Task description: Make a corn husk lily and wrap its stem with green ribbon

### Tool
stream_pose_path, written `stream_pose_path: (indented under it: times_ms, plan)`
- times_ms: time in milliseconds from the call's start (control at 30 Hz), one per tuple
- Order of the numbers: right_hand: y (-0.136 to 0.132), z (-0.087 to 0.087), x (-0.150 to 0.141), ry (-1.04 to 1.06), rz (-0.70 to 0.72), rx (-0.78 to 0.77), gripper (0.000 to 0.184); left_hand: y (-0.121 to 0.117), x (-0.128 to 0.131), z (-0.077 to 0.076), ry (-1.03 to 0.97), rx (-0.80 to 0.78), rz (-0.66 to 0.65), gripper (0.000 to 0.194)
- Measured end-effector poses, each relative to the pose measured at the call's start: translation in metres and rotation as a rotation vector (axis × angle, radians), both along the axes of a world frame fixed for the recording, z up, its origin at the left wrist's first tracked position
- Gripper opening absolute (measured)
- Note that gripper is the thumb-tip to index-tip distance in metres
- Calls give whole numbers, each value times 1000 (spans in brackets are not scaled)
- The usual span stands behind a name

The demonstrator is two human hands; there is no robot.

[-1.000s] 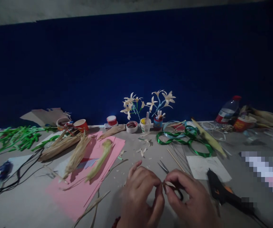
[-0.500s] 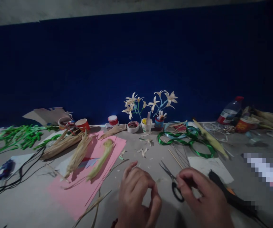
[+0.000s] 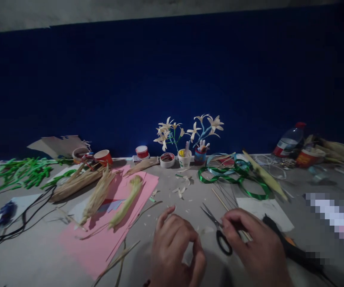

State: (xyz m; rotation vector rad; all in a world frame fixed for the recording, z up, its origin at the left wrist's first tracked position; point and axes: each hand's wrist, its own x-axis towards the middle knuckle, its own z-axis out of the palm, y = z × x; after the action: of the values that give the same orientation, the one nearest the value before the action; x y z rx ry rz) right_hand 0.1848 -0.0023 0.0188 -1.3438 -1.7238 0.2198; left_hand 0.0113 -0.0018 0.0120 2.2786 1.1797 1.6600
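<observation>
Low over the grey table, my left hand [image 3: 174,245] is curled, its index finger bent down to the thumb. If anything is in that pinch, I cannot make it out. My right hand [image 3: 254,245] has thumb and index fingertip pressed together; whatever they hold is hidden or too thin to see. Black-handled scissors [image 3: 219,229] lie beside the right fingertips, blades pointing away to the left. A thin stick [image 3: 219,199] runs behind the right hand. To the left of my left hand, a pale green husk piece [image 3: 126,203] rests on pink paper [image 3: 83,249].
Pale flowers [image 3: 166,133] stand in a white cup [image 3: 185,158] at the back. Green ribbon [image 3: 254,193] lies in loops to the right, near a bottle [image 3: 289,139]. A blue glue gun [image 3: 2,217] and dried corn husks [image 3: 95,195] are left. Small scraps [image 3: 180,192] litter the middle.
Both hands keep nearly the same pose. My left hand has shifted very slightly to the right and down. The things on the table stay in place.
</observation>
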Motion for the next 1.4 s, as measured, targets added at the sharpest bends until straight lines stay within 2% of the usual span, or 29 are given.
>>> stream_pose_path:
  times_ms: [100,233,300,433,500,633,700,767,867,933,967,1067,1133,1200,1267,1400]
  plan:
    - [-4,5,-7,-5,84,28,8,1,0,0,8,-7,-3,21]
    - [-3,10,-19,-65,185,6,12,1,2,1,24,5,18,21]
    - [0,8,-16,-69,169,-2,14,0,2,1,20,5,19,21]
    - [4,0,3,12,43,-6,9,-2,-2,-1,-63,-46,-33,19]
    - [2,-1,9,111,80,-89,6,-3,-5,0,-178,-227,-111,14]
    - [-2,6,3,470,403,-373,27,0,-6,1,-583,-875,-404,18]
    - [-1,9,-2,543,529,-442,22,4,-3,-2,-800,-1120,-570,15]
    - [2,8,-6,591,598,-487,4,6,2,-9,-939,-1269,-693,10]
    - [6,2,-10,750,570,-607,21,6,9,-21,-993,-1411,-769,11]
    - [7,-3,-12,859,466,-720,30,4,10,-24,-940,-1398,-745,17]
    - [8,-5,-13,903,412,-769,34,2,10,-24,-877,-1326,-689,21]
    - [8,-8,-16,1017,287,-824,42,-4,7,-21,-596,-929,-449,22]
    - [7,-9,-18,1058,247,-814,44,-6,6,-20,-476,-755,-372,21]
    - [6,-10,-19,1080,216,-821,44,-6,6,-22,-453,-733,-365,22]
    - [4,-11,-18,1103,191,-831,42,-5,6,-24,-500,-812,-389,24]
    - [1,-7,-15,1066,332,-837,36,-2,7,-28,-625,-959,-467,29]
